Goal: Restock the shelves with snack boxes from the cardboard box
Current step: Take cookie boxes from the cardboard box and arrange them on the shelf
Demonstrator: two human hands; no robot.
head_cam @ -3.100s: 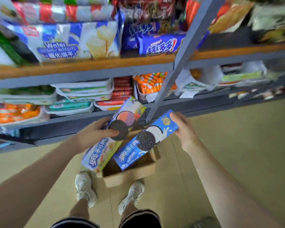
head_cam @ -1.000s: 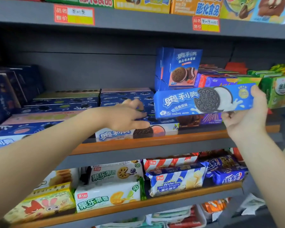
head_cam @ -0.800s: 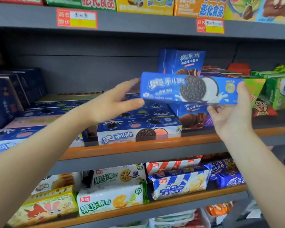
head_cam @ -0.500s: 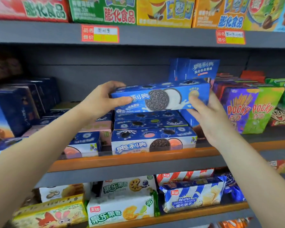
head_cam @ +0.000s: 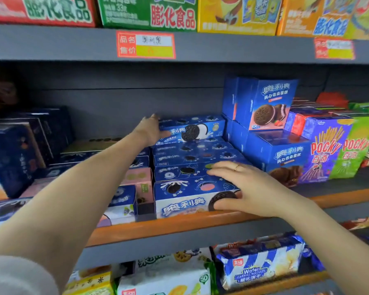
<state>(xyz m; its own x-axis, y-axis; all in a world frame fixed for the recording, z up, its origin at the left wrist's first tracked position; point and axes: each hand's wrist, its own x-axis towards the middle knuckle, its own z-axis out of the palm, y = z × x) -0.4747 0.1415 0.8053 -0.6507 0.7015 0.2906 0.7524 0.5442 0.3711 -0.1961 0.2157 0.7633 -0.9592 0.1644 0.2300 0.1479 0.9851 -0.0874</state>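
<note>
2 bare hands are reaching into a grey store shelf (head_cam: 179,228) with an orange front edge, and we are looking at them from head height. Our left hand (head_cam: 150,130) is stretching far back, its fingers curling around the left end of a long blue cookie box (head_cam: 197,129), which is lying flat on top of a stack of similar blue boxes (head_cam: 192,165) at the back of the shelf. Our right hand (head_cam: 249,188) is resting palm down nearer the front, fingers straight and slightly spread across the top of the front blue-and-white cookie box (head_cam: 185,196), with the thumb lying along its front face; a thin ring is showing on 1 finger. Just to the right, taller blue cookie cartons (head_cam: 271,103) are standing stacked, and beside them purple and green Pocky boxes (head_cam: 337,150) are standing upright. Dark blue boxes (head_cam: 21,145) are sitting at the far left. A red and yellow price label (head_cam: 146,44) is hanging on the shelf edge above. Wafer packets (head_cam: 258,265) are lying on the shelf below.
</note>
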